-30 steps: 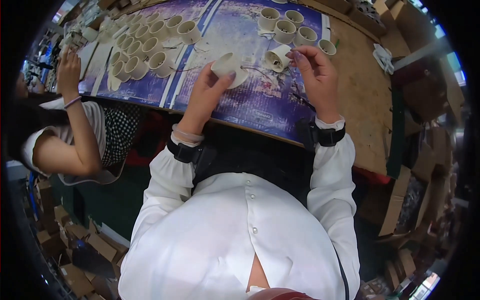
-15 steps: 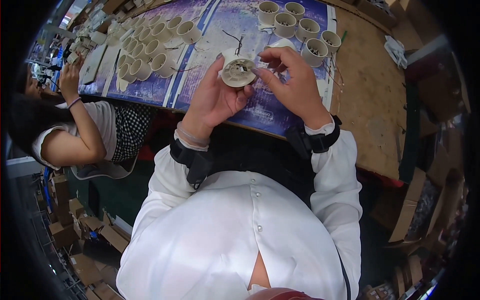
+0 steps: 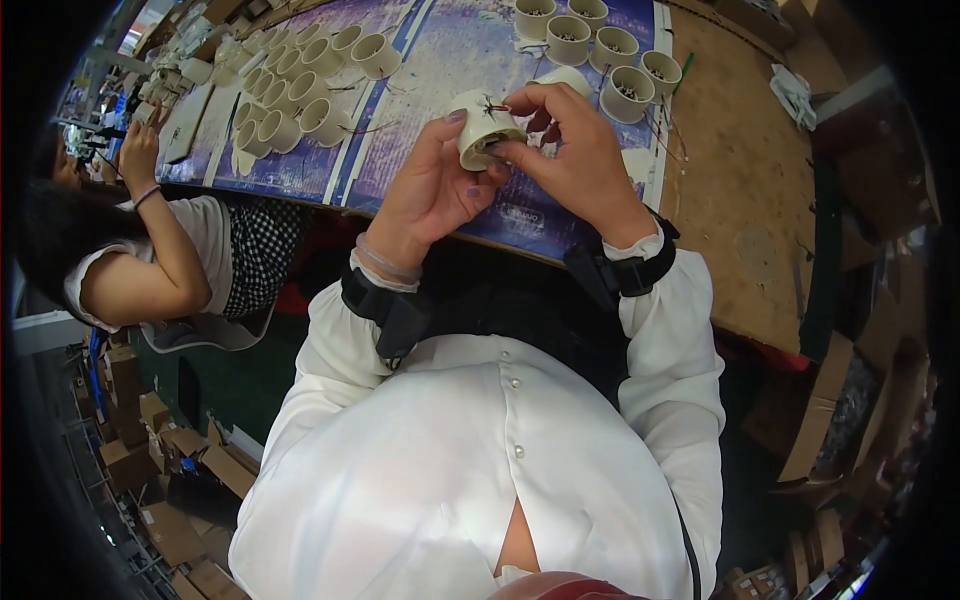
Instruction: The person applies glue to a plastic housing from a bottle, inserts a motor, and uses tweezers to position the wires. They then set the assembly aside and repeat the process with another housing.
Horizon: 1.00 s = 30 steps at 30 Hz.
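Between my hands, above the near edge of the table, is a white round plastic housing [image 3: 476, 150] with thin dark and red wires coming out of its far side. My left hand [image 3: 440, 190] is closed around its left side, thumb on top and fingers beneath. Against the right rim, my right hand [image 3: 575, 155] has its thumb and fingers bent at the housing's open face. The fingertips cover part of that face, so any small part in them is hidden. Just beyond my right hand lies another white cup-shaped piece [image 3: 566, 78].
At the back right stand several white cups [image 3: 628, 95] filled with small metal parts. Rows of similar white housings [image 3: 322, 120], some with wires, occupy the left of the blue-covered table [image 3: 410, 135]. A co-worker [image 3: 150, 260] sits at left. Cardboard boxes [image 3: 175, 535] crowd the floor.
The housing has tipped and turned, so its open face shows less and its side wall more. My right thumb and fingers have moved left onto the rim.
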{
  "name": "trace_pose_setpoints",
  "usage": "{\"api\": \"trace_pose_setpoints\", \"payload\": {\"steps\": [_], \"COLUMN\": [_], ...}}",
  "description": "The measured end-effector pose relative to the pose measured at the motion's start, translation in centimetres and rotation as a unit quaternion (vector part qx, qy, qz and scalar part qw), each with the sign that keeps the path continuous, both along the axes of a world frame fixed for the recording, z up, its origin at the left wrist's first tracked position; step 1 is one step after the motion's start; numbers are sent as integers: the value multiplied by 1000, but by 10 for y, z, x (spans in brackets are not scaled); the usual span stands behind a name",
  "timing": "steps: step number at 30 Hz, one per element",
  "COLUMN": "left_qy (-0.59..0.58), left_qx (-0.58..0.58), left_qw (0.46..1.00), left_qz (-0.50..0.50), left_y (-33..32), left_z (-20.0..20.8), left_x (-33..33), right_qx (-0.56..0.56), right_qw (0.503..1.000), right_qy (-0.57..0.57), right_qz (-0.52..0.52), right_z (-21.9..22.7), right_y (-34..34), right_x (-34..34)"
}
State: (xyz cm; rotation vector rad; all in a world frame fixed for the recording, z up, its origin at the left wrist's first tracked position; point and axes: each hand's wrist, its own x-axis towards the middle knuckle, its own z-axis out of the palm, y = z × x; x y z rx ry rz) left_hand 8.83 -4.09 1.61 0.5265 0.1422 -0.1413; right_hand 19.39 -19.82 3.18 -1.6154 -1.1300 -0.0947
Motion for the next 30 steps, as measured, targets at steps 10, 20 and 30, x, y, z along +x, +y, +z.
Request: {"api": "trace_pose_setpoints", "payload": {"steps": [10, 20, 30], "left_qy": [2, -73, -96], "left_qx": [4, 257, 340], "left_qw": [1000, 956, 917], "left_qz": [24, 124, 185], "left_y": [7, 17, 9], "left_z": [-5, -1, 6], "left_x": [-8, -17, -22], "right_qx": [-22, -5, 11], "right_qw": [999, 995, 992], "right_qy": [20, 10, 16], "right_qz": [36, 97, 123], "right_z": [-3, 7, 4], "right_y": [-1, -8, -2], "right_x": [1, -4, -5]}}
